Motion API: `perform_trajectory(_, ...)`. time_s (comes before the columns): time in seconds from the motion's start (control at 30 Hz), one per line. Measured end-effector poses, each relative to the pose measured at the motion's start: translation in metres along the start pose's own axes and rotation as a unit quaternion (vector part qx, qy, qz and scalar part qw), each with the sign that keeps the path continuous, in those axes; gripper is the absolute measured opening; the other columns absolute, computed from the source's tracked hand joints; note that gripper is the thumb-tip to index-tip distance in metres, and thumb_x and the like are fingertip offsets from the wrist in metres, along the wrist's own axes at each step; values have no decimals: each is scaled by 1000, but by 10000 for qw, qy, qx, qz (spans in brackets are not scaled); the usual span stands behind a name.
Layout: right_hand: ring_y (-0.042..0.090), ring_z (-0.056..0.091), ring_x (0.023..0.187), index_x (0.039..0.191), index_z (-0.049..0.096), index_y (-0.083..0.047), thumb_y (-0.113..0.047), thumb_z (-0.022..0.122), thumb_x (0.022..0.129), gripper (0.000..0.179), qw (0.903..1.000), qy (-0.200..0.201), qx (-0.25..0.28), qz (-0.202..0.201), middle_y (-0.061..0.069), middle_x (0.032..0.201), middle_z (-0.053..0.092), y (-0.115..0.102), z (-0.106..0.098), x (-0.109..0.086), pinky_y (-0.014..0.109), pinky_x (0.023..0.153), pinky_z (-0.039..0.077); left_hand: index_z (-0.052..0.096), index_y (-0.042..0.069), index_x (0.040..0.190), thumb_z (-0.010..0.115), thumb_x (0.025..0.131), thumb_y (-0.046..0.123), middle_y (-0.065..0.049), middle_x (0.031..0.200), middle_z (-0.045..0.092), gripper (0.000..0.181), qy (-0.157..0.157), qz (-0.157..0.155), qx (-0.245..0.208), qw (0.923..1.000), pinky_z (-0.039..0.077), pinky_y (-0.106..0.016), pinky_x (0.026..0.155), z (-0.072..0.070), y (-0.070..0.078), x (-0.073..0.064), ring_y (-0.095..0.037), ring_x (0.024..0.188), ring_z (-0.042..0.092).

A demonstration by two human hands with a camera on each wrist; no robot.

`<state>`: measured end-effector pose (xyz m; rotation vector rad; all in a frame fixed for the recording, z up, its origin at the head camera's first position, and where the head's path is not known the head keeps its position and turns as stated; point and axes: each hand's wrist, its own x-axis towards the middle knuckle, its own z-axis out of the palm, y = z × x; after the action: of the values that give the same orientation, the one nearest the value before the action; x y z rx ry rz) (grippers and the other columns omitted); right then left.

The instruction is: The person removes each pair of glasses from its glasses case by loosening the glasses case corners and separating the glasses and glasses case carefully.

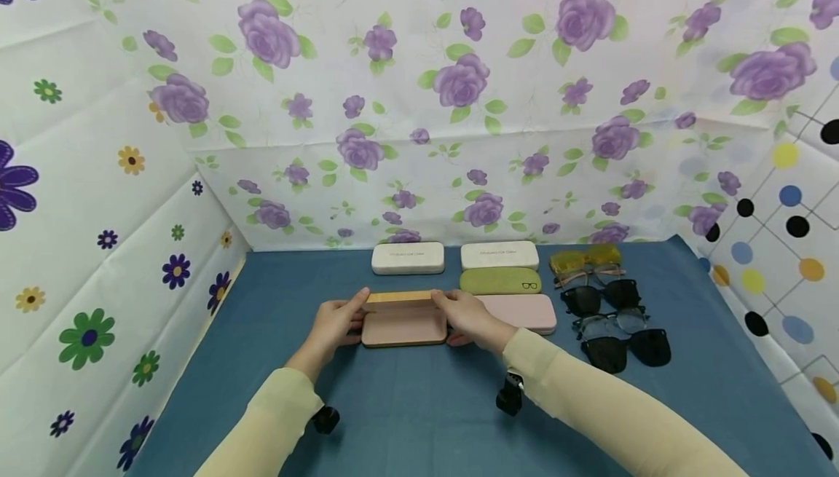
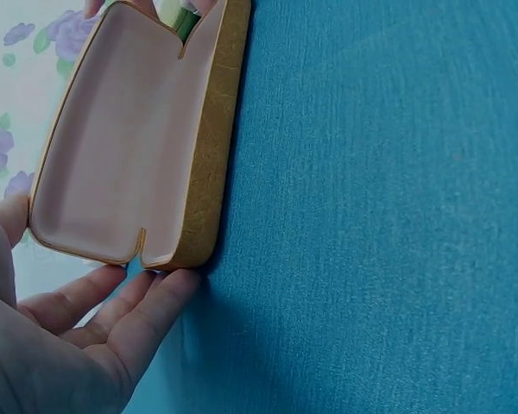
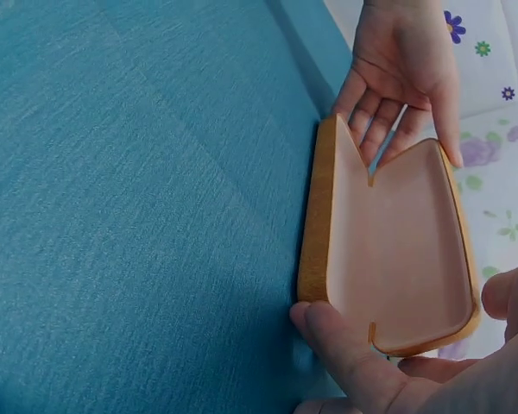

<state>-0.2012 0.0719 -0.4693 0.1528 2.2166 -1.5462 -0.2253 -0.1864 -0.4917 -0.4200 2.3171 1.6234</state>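
Note:
An eyeglass case (image 1: 404, 329) with a tan outside and a pale pink lining stands with its lid raised on the blue cloth. My left hand (image 1: 331, 325) holds its left end, thumb at the lid's upper corner and fingers along the end by the hinge, as the left wrist view shows. At the other end, my right hand (image 1: 470, 317) grips the case the same way, its thumb by the lid and fingers low at the base. Both wrist views show the pink inside (image 3: 414, 250) with nothing lying in it.
Behind are two white cases (image 1: 408, 258). A green case (image 1: 491, 282) and a pink case (image 1: 524, 311) lie to the right, the pink one partly behind my right hand. Farther right, several glasses form a column, including yellow glasses (image 1: 583, 258) and black sunglasses (image 1: 606, 355). Patterned cloth walls (image 1: 419, 98) surround the table.

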Motion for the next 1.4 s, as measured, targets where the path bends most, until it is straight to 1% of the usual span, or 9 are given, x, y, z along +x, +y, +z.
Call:
perform_trajectory(0.13, 32, 65, 86, 141, 41, -15, -56, 44, 93, 62, 9999, 105, -34, -44, 18, 137, 46, 1, 2, 3, 42, 69, 57, 47, 3, 134, 61, 65, 78, -19, 122, 58, 103, -37, -24, -51, 10000, 58, -39, 74, 0, -1, 2, -31, 111, 60)
perform_trajectory(0.23, 34, 63, 97, 139, 44, -18, -51, 45, 95, 55, 9998, 179, 26, -114, 18, 139, 45, 1, 3, 4, 43, 69, 57, 46, 4, 135, 61, 65, 77, -19, 121, 58, 102, -26, -3, -64, 10000, 58, -39, 73, 0, -2, 3, -30, 109, 61)
perform_trajectory(0.43, 36, 54, 117, 136, 46, -18, -46, 47, 96, 49, 9992, 213, 282, -180, 16, 141, 43, 0, 5, 4, 46, 75, 56, 46, 6, 135, 61, 76, 67, -18, 123, 58, 87, 10, 25, -151, 9999, 58, -38, 75, 0, -5, 2, -30, 110, 61)
perform_trajectory(0.77, 35, 56, 113, 139, 44, -18, -47, 49, 94, 53, 9994, 156, 263, -171, 16, 142, 42, 3, 4, 5, 45, 76, 56, 47, 12, 135, 64, 67, 73, -17, 125, 58, 94, -62, -193, -173, 9996, 58, -38, 73, -4, -6, 1, -28, 111, 61)
perform_trajectory(1.03, 31, 60, 108, 139, 45, -17, -38, 52, 96, 49, 9993, 281, 187, -129, 15, 139, 45, 3, 6, 3, 43, 75, 56, 49, 13, 133, 68, 63, 72, -16, 125, 57, 94, -168, -261, -351, 9989, 58, -38, 74, -6, -6, 0, -28, 111, 60)
perform_trajectory(1.13, 30, 61, 105, 139, 45, -16, -35, 52, 96, 48, 9991, 346, 150, -168, 15, 138, 46, 3, 7, 2, 42, 74, 56, 51, 13, 132, 69, 65, 69, -15, 126, 57, 89, -235, -269, -440, 9984, 57, -38, 75, -7, -7, -1, -28, 112, 59)
perform_trajectory(1.23, 29, 59, 109, 139, 46, -15, -32, 53, 96, 46, 9989, 374, 221, -170, 16, 141, 44, 3, 7, 1, 43, 76, 56, 52, 14, 131, 68, 72, 63, -14, 127, 56, 79, -300, -244, -500, 9980, 57, -39, 77, -7, -8, -2, -28, 113, 58)
perform_trajectory(1.3, 29, 58, 112, 138, 46, -14, -31, 53, 96, 46, 9987, 404, 238, -201, 16, 142, 43, 3, 8, 1, 42, 76, 56, 52, 14, 131, 68, 72, 63, -14, 127, 56, 78, -322, -220, -527, 9978, 57, -39, 78, -7, -9, -2, -28, 112, 58)
perform_trajectory(1.4, 19, 63, 89, 138, 47, -12, -28, 54, 96, 46, 9984, 458, 228, -254, 16, 138, 47, 3, 8, 2, 34, 67, 55, 54, 16, 130, 69, 70, 64, -13, 125, 57, 77, -331, -196, -543, 9978, 57, -39, 79, -6, -9, -1, -27, 111, 59)
